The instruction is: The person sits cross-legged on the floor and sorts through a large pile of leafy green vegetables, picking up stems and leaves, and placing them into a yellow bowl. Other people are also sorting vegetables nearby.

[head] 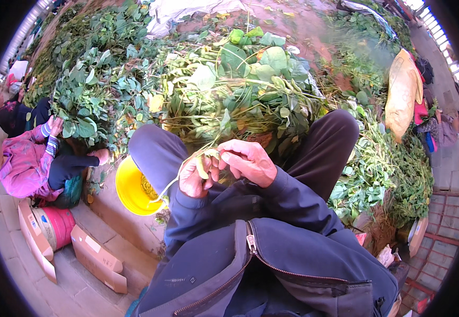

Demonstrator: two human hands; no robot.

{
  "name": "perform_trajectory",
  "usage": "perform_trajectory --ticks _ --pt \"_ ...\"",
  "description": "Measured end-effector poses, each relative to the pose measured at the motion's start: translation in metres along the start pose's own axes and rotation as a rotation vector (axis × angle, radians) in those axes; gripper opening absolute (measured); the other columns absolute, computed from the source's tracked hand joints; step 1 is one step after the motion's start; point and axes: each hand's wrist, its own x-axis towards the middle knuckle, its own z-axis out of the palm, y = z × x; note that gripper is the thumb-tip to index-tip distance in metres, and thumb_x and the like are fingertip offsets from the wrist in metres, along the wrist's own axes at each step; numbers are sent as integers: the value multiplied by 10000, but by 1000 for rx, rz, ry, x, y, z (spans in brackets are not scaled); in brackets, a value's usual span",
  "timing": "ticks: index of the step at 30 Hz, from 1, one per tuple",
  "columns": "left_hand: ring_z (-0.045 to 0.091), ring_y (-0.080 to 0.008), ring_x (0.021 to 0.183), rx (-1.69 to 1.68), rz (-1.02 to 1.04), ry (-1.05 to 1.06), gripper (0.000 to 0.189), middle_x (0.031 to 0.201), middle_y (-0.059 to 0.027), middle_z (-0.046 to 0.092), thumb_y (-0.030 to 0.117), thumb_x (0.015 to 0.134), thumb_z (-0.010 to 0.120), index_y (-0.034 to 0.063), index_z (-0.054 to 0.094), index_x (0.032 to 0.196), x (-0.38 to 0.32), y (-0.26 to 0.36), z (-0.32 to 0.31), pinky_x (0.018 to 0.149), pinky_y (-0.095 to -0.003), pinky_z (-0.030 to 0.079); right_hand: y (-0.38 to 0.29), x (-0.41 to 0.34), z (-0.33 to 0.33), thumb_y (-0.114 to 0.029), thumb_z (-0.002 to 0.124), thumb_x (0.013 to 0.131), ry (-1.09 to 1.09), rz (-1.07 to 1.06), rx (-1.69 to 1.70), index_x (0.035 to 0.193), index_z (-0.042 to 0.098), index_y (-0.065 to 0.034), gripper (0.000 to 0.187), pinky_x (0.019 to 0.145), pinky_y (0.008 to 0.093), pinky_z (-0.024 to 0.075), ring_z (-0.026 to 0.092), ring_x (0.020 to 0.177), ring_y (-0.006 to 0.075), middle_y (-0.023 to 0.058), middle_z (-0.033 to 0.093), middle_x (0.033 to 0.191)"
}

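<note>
Between my knees, my left hand [197,174] is closed around a thin plant stalk [174,180] that trails down towards the bucket. Green bean pods [202,167] hang from the stalk at my left fingers. My right hand [249,162] meets the left one, its thumb and fingers pinched at the pods; what exactly lies between those fingertips is partly hidden. By my left knee stands a yellow bucket [124,190] with a heap of pods [148,187] inside. In front of my knees lies a large pile of bean plants [229,91] with leaves, stalks and many pods.
At the left a person in a pink jacket [27,162] handles leafy plants [83,99]. Another person sits beyond, and one more is at the far right. A yellow sack [403,95] lies at right among more plants. Cardboard pieces [96,257] and a pink-sided drum [60,226] are at lower left.
</note>
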Motion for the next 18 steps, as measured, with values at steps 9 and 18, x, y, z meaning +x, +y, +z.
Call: perform_trajectory --ticks 9,18 --pt "448 -61 512 65 2 46 236 771 -60 623 189 1030 560 21 594 1192 -6 -3 8 439 -193 272 -7 -4 3 -105 570 1017 -22 -42 -30 1194 658 3 225 548 232 389 471 601 46 24 715 830" --pt "474 -76 546 62 111 -18 260 808 -74 643 226 1007 630 22 598 1165 -8 -7 12 477 -212 348 10 -1 10 -50 630 954 33 -280 -175 1094 686 21 166 674 324 555 723 724 219 143 723 851"
